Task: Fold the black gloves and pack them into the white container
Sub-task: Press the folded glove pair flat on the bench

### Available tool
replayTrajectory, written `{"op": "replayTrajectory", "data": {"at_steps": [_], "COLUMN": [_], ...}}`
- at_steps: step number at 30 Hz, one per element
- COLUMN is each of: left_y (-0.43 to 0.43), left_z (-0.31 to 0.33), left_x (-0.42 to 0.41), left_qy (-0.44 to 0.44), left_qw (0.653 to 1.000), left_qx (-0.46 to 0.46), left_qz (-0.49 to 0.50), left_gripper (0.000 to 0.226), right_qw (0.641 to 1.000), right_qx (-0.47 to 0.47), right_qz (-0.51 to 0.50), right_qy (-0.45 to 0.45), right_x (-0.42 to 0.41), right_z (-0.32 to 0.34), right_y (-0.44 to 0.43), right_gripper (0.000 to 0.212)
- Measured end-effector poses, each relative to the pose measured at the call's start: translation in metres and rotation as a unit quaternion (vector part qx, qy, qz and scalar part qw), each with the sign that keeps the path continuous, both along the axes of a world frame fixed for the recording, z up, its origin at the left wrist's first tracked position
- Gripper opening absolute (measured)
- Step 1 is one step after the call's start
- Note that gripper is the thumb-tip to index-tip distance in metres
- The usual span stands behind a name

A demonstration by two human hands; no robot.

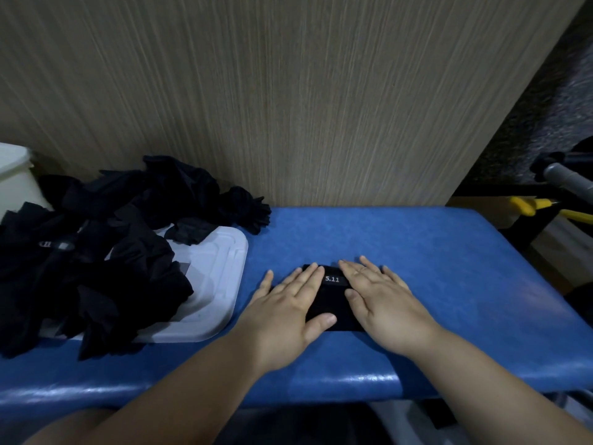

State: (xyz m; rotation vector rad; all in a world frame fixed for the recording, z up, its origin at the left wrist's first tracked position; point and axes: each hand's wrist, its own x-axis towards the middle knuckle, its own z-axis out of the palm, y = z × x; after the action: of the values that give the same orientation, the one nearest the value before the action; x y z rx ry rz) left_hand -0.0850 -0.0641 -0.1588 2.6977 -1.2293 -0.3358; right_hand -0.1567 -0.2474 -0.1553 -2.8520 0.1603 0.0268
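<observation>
A folded black glove with a small "5.11" label lies on the blue padded bench. My left hand presses flat on its left side with straight fingers. My right hand lies flat on its right side, fingers spread. A heap of loose black gloves is piled at the left, partly over a white lid. The white container stands at the far left edge, mostly out of frame.
A wood-grain panel rises right behind the bench. To the right, past the bench edge, are a grey pipe and a yellow-handled tool. Bare blue surface lies right of my hands.
</observation>
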Motion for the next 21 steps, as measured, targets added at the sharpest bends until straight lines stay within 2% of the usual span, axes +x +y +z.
{"op": "replayTrajectory", "data": {"at_steps": [6, 10, 14, 16, 18, 21], "left_y": [0.007, 0.01, 0.012, 0.01, 0.007, 0.001], "left_z": [-0.001, -0.003, -0.001, 0.004, 0.008, 0.013], "left_x": [0.003, 0.004, 0.004, 0.0, -0.005, -0.013], "left_qy": [-0.014, -0.02, -0.084, -0.099, -0.061, 0.028], "left_qw": [1.0, 0.995, 0.968, 0.962, 0.968, 0.964], "left_qx": [0.016, -0.056, -0.176, -0.169, -0.143, -0.164], "left_qz": [0.02, 0.074, 0.157, 0.188, 0.197, 0.209], "left_gripper": [0.081, 0.079, 0.059, 0.044, 0.039, 0.037], "right_qw": [0.999, 0.995, 0.988, 0.984, 0.979, 0.975], "right_qx": [0.007, 0.008, 0.068, 0.084, 0.098, 0.106], "right_qz": [-0.025, -0.081, -0.141, -0.157, -0.176, -0.196], "right_qy": [-0.031, -0.062, -0.007, 0.006, 0.012, 0.019], "right_x": [-0.001, -0.006, -0.012, -0.015, -0.017, -0.018], "right_z": [0.005, 0.014, 0.02, 0.02, 0.022, 0.027], "right_y": [0.004, 0.005, 0.007, 0.009, 0.013, 0.017], "right_gripper": [0.05, 0.047, 0.044, 0.044, 0.047, 0.054]}}
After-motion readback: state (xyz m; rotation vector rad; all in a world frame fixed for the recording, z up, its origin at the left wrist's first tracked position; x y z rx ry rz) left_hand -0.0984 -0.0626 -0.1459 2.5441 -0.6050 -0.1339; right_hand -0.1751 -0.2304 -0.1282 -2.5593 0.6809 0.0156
